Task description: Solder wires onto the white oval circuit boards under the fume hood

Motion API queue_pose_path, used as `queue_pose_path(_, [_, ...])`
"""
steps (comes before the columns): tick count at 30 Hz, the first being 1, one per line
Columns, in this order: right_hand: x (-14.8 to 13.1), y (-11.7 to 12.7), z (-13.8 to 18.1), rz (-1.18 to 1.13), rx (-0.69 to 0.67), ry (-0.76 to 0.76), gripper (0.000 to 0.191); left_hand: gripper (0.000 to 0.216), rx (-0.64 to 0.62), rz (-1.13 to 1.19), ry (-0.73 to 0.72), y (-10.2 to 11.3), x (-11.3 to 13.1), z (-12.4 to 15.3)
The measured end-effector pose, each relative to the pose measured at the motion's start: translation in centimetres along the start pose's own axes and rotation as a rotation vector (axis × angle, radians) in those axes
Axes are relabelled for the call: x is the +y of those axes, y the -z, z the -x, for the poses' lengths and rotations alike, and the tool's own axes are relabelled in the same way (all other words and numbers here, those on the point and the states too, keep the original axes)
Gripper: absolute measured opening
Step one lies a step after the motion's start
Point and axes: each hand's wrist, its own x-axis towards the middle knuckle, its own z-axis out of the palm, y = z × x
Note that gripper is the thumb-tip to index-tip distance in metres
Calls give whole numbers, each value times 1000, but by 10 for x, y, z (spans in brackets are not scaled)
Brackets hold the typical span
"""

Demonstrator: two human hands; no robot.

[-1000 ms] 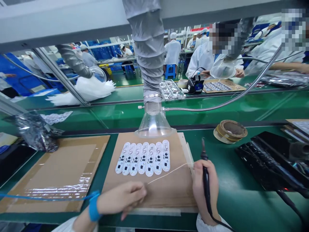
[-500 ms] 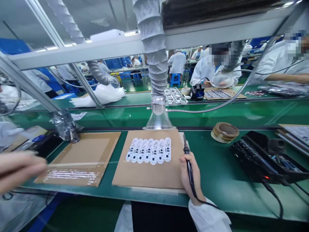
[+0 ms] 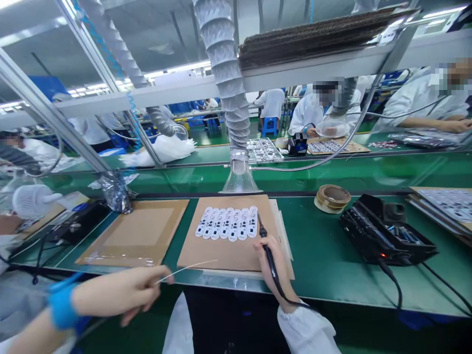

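Observation:
My right hand (image 3: 276, 263) is closed round a black soldering iron (image 3: 269, 255), its tip at the right end of a row of white circuit boards (image 3: 225, 223). These oblong boards carry black parts and lie side by side on a brown cardboard sheet (image 3: 221, 256). At the lower left, my left hand (image 3: 127, 294) pinches a thin solder wire (image 3: 191, 266) that points over the front edge of the cardboard. A blue band (image 3: 62, 303) circles the left wrist.
Above the cardboard hangs a clear fume hood (image 3: 240, 181). A tape roll (image 3: 332, 197) and a black soldering station (image 3: 385, 236) stand to the right. Another cardboard panel (image 3: 136, 231) lies to the left. Co-workers sit across the green bench.
My left hand has come in from the far left, and the solder wire now shows in it. My right hand has brought the iron leftward, close to the boards. The view has shifted.

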Motion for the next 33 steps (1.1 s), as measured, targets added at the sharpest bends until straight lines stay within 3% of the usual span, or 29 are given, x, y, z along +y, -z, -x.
queue_pose_path(1, [0, -2, 0, -10, -39, -1, 53, 47, -116, 28, 7, -14, 8, -21])
queue_pose_path(2, [1, -4, -2, -19, -78, 1, 54, 48, -99, 58, -55, -28, 14, -41])
queue_pose_path(6, [8, 10, -19, 15, -162, 8, 57, 56, 104, 189, -299, -65, 24, -99])
queue_pose_path(12, [38, 44, -59, 103, -146, -65, 53, 51, 266, 213, -321, -55, 29, -159])
queue_pose_path(15, [51, 48, -64, 113, -65, -124, 45, 44, 315, 303, -284, -46, 32, -194])
queue_pose_path(18, [60, 48, -57, 94, -70, -165, 33, 43, 370, 360, -257, -41, 31, -222])
queue_pose_path(23, [67, 52, -46, 92, -39, -173, 21, 38, 485, 300, -293, -36, 29, -239])
queue_pose_path(28, [66, 47, -54, 162, -92, -112, 15, 33, 399, 249, -312, -33, 21, -245])
queue_pose_path(33, [72, 24, -66, 218, -157, -87, 16, 31, 358, 181, -367, -32, 9, -249])
